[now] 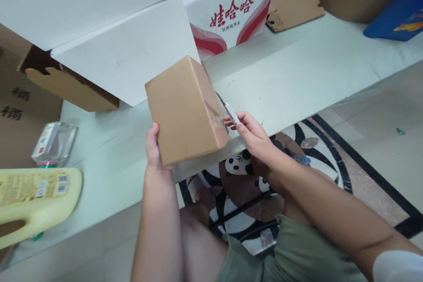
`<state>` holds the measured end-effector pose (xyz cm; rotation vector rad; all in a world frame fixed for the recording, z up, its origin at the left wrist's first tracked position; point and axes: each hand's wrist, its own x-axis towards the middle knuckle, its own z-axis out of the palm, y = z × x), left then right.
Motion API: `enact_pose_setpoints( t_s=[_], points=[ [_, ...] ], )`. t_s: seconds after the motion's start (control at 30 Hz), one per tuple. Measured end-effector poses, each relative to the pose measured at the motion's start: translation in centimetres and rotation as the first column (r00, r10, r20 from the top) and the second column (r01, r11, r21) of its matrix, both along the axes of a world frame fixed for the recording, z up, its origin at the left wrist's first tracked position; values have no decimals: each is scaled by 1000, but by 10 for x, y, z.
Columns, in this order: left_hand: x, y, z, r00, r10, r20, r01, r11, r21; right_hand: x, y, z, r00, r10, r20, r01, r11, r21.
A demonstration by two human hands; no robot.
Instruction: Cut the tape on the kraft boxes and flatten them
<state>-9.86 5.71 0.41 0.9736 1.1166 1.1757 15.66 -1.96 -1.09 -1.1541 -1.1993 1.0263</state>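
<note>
A small brown cardboard box (185, 110) is tilted up off the pale floor in front of me. My left hand (152, 146) grips its lower left edge, thumb on the front face, fingers hidden behind. My right hand (253, 134) is closed in a pinch on a small white utility knife (230, 112), whose tip rests against the taped right side of the box. Clear tape (216, 119) runs over that edge.
A large white carton with red Chinese print (231, 9) stands behind the box, an open white flap (125, 53) beside it. Brown cardboard pieces (291, 6) lie at the back. A yellow jug (36, 198) and a clear bottle (54, 143) lie at left. Panda slippers (239, 165) are on my feet.
</note>
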Motion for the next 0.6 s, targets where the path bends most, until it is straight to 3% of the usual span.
enact_pose_setpoints(
  t_s=[0.07,0.13,0.2,0.27,0.33,0.4,0.5,0.6],
  points=[
    [-1,3,-3,987,80,-140,-67,993,93,-2,-2,2,1000,9,-29,-8,1000,23],
    [-3,2,0,932,194,-307,-95,946,309,-2,-2,3,999,20,-33,-20,1000,11],
    [-4,-3,9,865,192,-463,74,865,497,-1,-2,4,999,44,-22,-44,999,-5],
    [-4,-9,18,790,51,-611,344,788,510,1,-2,4,999,47,-15,-47,999,-8],
    [-4,-13,24,671,24,-741,509,712,484,3,-1,2,1000,9,-24,-9,1000,-14],
    [-6,-13,24,593,63,-803,568,674,472,8,1,1,998,-49,-38,47,997,-64],
    [-12,-11,18,558,105,-823,600,634,488,17,3,3,996,-94,-10,91,983,-162],
    [-13,-9,15,532,142,-835,624,601,499,24,2,9,997,-59,44,66,978,-198]
  ],
)
